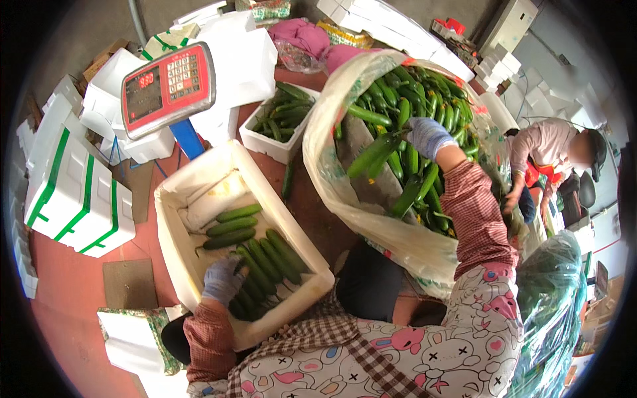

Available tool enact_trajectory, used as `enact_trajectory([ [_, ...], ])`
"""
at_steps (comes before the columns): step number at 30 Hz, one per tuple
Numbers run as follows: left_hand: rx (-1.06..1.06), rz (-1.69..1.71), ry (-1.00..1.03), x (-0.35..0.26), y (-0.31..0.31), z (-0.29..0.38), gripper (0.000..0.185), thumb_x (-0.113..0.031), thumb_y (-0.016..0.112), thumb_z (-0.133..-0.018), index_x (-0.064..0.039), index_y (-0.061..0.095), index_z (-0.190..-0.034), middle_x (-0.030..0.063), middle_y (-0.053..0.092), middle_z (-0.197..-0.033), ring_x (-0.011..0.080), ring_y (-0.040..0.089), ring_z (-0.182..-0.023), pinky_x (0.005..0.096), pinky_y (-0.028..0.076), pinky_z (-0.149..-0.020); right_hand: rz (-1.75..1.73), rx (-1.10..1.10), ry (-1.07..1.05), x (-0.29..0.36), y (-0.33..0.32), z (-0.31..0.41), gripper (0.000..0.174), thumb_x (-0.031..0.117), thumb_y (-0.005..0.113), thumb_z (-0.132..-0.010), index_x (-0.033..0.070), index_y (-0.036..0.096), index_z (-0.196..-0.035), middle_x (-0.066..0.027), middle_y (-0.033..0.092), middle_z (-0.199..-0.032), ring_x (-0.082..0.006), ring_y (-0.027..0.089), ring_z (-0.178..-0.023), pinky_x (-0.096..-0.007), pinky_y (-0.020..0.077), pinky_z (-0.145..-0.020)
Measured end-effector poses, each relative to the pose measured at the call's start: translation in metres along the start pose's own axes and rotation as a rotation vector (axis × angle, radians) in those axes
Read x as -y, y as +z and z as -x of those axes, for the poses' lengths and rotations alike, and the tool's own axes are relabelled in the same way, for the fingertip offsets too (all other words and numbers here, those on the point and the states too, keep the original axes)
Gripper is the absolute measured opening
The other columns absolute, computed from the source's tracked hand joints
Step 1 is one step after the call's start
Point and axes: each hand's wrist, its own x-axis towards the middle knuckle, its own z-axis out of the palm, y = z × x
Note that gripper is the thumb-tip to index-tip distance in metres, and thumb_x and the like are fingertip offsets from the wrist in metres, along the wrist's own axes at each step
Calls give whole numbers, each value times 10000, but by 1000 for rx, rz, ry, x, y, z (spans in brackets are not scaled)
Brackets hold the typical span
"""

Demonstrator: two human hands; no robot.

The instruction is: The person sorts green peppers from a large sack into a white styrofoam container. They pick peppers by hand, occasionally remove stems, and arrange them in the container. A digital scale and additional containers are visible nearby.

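My left hand (224,279), in a grey-blue knit glove, rests on cucumbers (259,263) lined up in a white foam box (298,219); its fingertips are partly hidden, so a grip cannot be told. Three more cucumbers (231,226) lie crosswise above these, near a white liner. Gloved alike, my right hand (430,137) holds cucumbers (375,151) by their stem ends over a large plastic-lined container (318,164) heaped with cucumbers (408,94). The box sits before a red-faced scale (169,89) on a blue post.
A smaller foam box (273,147) of cucumbers stands between scale and container, with a loose cucumber (287,181) on the floor beside it. Foam boxes with green tape (74,199) are stacked at left. Another person (547,149) bends at right, near a plastic-wrapped bundle (552,293).
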Motion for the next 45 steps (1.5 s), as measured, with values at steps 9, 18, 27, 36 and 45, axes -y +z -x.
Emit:
enact_trajectory([
  [9, -248, 604, 591, -163, -56, -41, 933, -389, 787, -714, 5, 362, -1446, 219, 417, -1453, 324, 384, -1368, 393, 286, -1144, -579, 84, -436, 26, -82, 106, 270, 96, 649, -821, 18, 681, -1078, -100, 711, -962, -166, 654, -891, -296, 511, -801],
  [18, 454, 1847, 509, -315, -20, -78, 659, -171, 761, -726, -23, 469, -1297, 88, 591, -1154, 230, 586, -1063, 377, 482, -954, -1527, -203, -104, 78, -50, 72, 400, 25, 652, -754, -4, 654, -1153, -25, 643, -789, -81, 534, -601, -230, 449, -551],
  [27, 322, 2374, 48, -268, 14, -92, 421, -159, 659, -784, -34, 538, -1167, 145, 621, -1031, 323, 625, -959, 474, 536, -883, -1265, 8, -154, 77, 14, 69, 741, 376, 695, -824, -86, 460, -1354, -173, 631, -1184, -247, 602, -1069, -316, 451, -956],
  [36, 194, 2450, 304, -222, -28, -106, 514, -312, 683, -784, -68, 560, -1219, 116, 631, -1135, 303, 610, -1064, 484, 469, -997, -1433, 243, -233, 77, 65, 151, 248, 125, 740, -817, -29, 659, -993, -67, 667, -871, -162, 638, -745, -308, 519, -645],
  [45, 153, 2299, 630, -208, -36, -87, 830, -369, 740, -729, -41, 391, -1406, 172, 514, -1332, 400, 476, -1271, 543, 376, -1101, -1535, 120, -61, 120, 88, 153, 165, 137, 663, -894, -27, 679, -879, -57, 575, -584, -109, 543, -508, -299, 474, -518],
])
